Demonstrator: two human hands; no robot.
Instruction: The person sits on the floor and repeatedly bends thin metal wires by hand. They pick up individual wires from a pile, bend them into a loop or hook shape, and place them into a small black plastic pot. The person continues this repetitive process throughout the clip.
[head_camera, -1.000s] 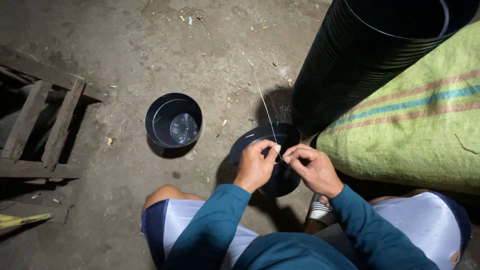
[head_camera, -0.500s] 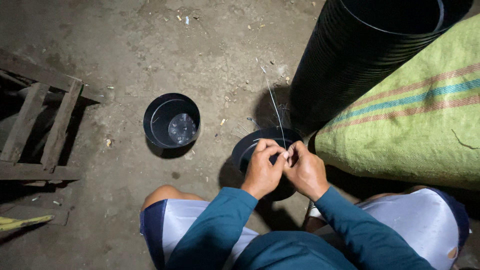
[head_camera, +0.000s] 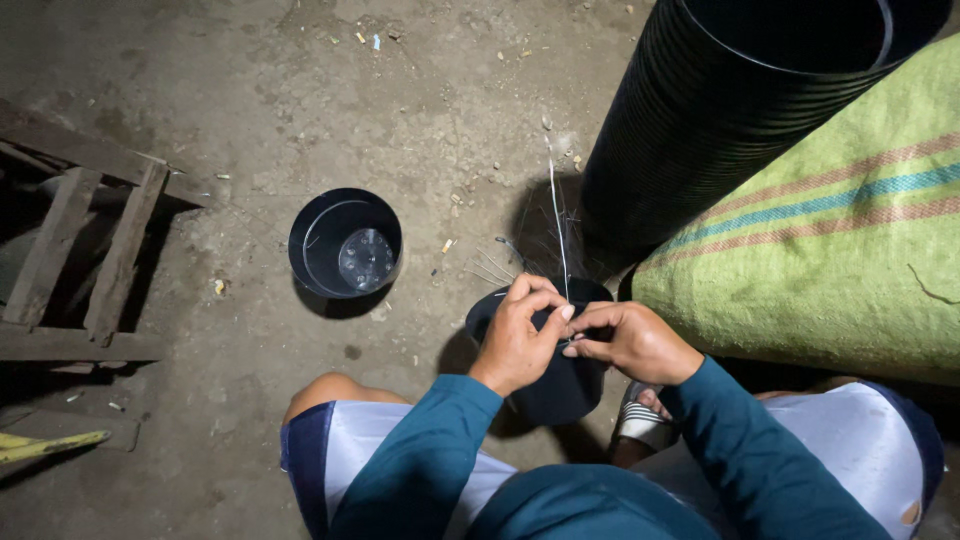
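Both hands meet over the rim of a black plastic pot (head_camera: 555, 385) that stands on the dirt floor (head_camera: 250, 120) between the person's knees, and each pinches the same thin pale wire (head_camera: 556, 220). The left hand (head_camera: 520, 340) has its thumb and forefinger pressed together on the wire just above the pot's near rim; the right hand (head_camera: 630, 342) comes in from the other side, its fingertips closed on the wire at nearly the same spot, so the two hands touch or all but touch at the pinch. From there the wire's long axis runs almost straight away from the person, rising past the far rim of the pot and ending as a fine tip near the base of the tall stack of black pots (head_camera: 740, 120). A few shorter strands fan out to the left of the pinch; how they join the main wire is too fine to tell. Neither hand is clearly nearer: the wire lies right between them, with its free length pointing forward and slightly left. A second, lone black pot (head_camera: 345, 245) stands open on the floor well apart, ahead of the left knee. A green striped sack (head_camera: 830, 260) lies just beside the pot on the right, and a wooden pallet (head_camera: 70, 250) sits far off on the left.
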